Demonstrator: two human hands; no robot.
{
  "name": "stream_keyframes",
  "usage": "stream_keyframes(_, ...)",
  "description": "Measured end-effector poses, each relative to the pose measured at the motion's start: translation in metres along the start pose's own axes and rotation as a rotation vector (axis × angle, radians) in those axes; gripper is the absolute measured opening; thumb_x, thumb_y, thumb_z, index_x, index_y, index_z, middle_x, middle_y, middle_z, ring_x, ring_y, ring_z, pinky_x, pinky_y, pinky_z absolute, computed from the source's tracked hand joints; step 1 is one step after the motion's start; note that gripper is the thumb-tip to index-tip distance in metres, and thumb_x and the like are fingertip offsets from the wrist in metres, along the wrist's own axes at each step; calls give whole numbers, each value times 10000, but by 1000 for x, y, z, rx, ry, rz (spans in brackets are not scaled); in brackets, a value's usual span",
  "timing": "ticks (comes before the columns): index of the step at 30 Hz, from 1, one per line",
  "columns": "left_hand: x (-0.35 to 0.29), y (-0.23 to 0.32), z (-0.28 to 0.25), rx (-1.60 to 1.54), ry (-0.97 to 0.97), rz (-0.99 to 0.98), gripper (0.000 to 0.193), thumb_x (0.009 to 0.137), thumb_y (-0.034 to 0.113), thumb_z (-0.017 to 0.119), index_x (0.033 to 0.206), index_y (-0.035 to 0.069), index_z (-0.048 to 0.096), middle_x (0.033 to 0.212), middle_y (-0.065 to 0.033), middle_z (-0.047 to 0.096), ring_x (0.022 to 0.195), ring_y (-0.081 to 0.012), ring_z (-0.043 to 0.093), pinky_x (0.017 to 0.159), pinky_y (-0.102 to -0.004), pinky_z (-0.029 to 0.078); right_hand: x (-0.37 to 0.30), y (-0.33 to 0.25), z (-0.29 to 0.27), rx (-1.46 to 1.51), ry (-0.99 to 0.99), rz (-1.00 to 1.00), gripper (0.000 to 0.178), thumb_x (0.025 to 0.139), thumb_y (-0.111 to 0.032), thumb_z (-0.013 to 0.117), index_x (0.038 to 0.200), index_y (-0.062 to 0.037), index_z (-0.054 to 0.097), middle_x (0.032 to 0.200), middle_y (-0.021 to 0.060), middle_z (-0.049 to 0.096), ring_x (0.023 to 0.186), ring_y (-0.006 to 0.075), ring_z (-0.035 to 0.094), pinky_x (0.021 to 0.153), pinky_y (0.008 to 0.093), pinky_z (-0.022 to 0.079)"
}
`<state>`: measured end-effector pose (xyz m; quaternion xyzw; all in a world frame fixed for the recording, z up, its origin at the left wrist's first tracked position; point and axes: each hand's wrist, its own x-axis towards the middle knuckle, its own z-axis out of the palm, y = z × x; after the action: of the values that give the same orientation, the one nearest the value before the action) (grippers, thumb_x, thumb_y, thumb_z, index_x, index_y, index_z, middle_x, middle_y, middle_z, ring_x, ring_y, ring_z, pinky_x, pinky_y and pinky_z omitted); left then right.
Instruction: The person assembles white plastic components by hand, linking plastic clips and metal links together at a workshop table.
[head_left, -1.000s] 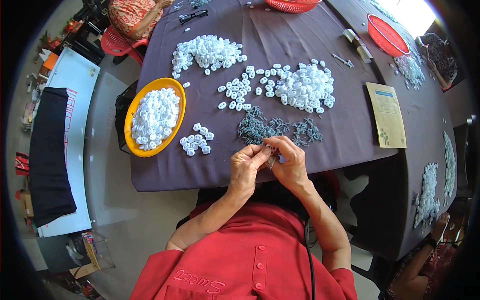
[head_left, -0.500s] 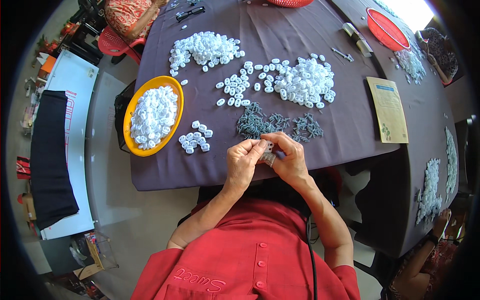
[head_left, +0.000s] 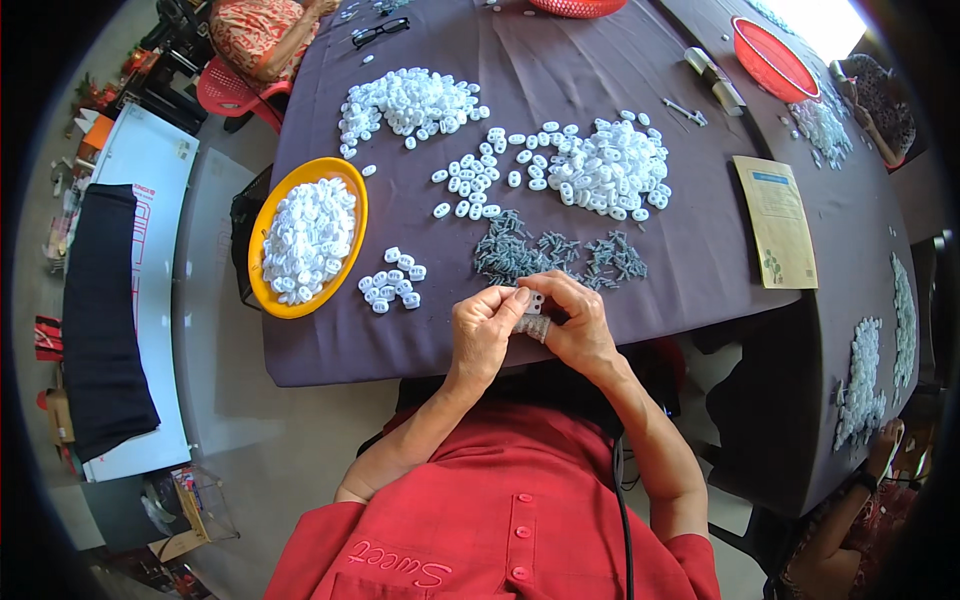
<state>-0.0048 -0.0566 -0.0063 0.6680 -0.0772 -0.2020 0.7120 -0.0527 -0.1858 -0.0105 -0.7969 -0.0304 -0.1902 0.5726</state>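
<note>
My left hand (head_left: 484, 328) and my right hand (head_left: 580, 325) meet at the table's near edge. Both are closed, pinching a small white plastic piece with dark holes (head_left: 535, 301) between the fingertips. Beige tape or cloth (head_left: 534, 327) is wrapped around what looks like a finger just below it. Part of the piece is hidden by my fingers. Right beyond my hands lies a pile of small grey pins (head_left: 505, 252), with smaller clusters beside it. A small group of white pieces (head_left: 390, 282) sits left of my left hand.
A yellow oval tray (head_left: 360, 235) full of white pieces stands at the left. White oval pieces form heaps (head_left: 610, 165) farther back. A brown envelope (head_left: 775, 220) and a red basket (head_left: 775, 60) are at the right. Glasses (head_left: 381, 33) lie at the back. Other people sit around the table.
The white piece has tilted slightly between my fingertips, and the wrapped tape now lies more level. Both hands stay in nearly the same place.
</note>
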Motion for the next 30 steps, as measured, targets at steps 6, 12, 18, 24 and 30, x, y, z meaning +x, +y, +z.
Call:
stream_keyframes(6,-3,-1,-2,-45,-19,-30,179,885,156,585,821,-1,643,671,49,542,580,-9,452,519,-173,393,0,1,1,-48,7,-36,327,682,0,705,997,-24,618,877,79,621,696,175,602,607,267,475)
stream_keyframes(12,-4,-1,-4,-153,-59,-125,194,907,159,554,806,8,625,687,63,516,592,2,428,530,-167,403,-1,2,2,-67,-17,-68,365,661,44,675,1014,-14,604,888,104,610,734,242,623,614,305,499)
stream_keyframes(18,-1,0,-5,-187,-74,-164,186,912,162,550,849,4,625,705,55,533,608,-1,469,526,-168,437,-1,6,5,-120,-17,-83,405,651,45,683,1039,-19,588,932,120,609,786,262,627,652,318,518)
stream_keyframes(24,3,-14,-12,-195,-91,-110,181,912,154,548,862,-1,627,717,37,557,619,-20,514,566,-190,493,0,4,3,-135,-17,-130,471,642,-18,728,1083,-36,561,987,120,596,819,274,625,667,326,523)
stream_keyframes(30,1,-16,-15,-217,-105,-139,188,911,180,550,909,7,624,822,-33,627,704,-83,605,615,-235,537,-1,6,7,-199,21,-160,422,646,-27,726,1038,-31,570,996,119,591,841,281,624,689,333,526)
